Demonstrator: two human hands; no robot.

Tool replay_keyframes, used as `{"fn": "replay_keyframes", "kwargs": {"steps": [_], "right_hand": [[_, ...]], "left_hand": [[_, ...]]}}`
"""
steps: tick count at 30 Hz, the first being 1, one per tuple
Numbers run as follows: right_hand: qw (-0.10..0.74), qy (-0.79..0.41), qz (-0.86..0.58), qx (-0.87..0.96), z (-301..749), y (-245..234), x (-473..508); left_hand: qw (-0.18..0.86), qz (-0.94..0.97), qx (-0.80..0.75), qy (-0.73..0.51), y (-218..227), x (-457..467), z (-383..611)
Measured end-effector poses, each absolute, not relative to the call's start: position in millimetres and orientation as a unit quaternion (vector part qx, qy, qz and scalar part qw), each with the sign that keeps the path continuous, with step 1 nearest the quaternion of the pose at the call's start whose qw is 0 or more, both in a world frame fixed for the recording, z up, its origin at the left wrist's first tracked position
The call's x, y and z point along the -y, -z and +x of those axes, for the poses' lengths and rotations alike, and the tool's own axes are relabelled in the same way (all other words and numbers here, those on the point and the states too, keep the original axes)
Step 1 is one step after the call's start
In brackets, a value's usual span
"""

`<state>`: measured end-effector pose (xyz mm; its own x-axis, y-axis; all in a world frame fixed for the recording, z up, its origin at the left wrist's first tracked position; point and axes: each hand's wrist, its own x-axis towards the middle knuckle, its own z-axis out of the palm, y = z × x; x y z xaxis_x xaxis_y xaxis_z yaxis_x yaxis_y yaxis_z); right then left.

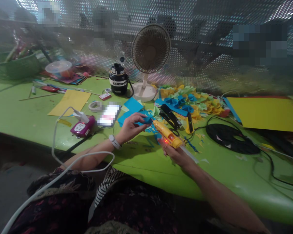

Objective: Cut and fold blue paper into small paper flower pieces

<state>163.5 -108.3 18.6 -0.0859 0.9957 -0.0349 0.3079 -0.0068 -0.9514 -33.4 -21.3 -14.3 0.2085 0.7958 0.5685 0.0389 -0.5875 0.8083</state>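
Observation:
My left hand (130, 126) pinches a small folded blue paper piece (146, 120) just above the green table (29, 113). A white watch sits on that wrist. My right hand (175, 152) grips a yellow-orange glue gun (166, 134) with a red light glowing on its body. Its nozzle points left and touches the blue paper. A clear glue stick juts from the gun's back end toward the lower right.
A heap of blue, green and yellow folded papers (192, 100) lies behind the gun. Nearby are a phone (109, 114), pink power adapter (83, 126), tape roll (95, 106), black bottle (118, 79), desk fan (150, 55), black cable coil (230, 138) and yellow sheets (268, 112).

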Motion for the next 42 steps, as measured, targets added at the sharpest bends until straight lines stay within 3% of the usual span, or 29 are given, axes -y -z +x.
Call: {"fn": "replay_keyframes", "kwargs": {"steps": [16,22,24,27,33,36,42], "right_hand": [[0.395,-0.420,-0.553,0.601,165.4,-14.6,106.6],[0.372,-0.409,-0.568,0.610,165.1,-18.2,108.5],[0.374,-0.364,-0.566,0.639,165.7,-16.1,107.0],[0.379,-0.205,-0.548,0.717,169.8,-11.6,101.6],[0.404,0.070,-0.533,0.740,200.2,-22.0,93.4],[0.355,0.124,-0.577,0.725,226.1,-34.3,91.9],[0.170,0.070,-0.743,0.644,293.5,-26.7,90.3]], "left_hand": [[0.331,0.705,-0.300,-0.551,13.0,21.8,-34.6],[0.259,0.739,-0.291,-0.550,12.3,19.7,-35.3],[0.220,0.751,-0.285,-0.553,12.2,18.6,-36.0],[0.201,0.751,-0.299,-0.554,12.0,17.3,-37.5],[0.268,0.719,-0.314,-0.559,13.6,15.0,-38.6],[0.295,0.712,-0.316,-0.553,13.9,13.9,-38.6],[0.333,0.678,-0.342,-0.559,15.7,11.4,-37.9]]}}
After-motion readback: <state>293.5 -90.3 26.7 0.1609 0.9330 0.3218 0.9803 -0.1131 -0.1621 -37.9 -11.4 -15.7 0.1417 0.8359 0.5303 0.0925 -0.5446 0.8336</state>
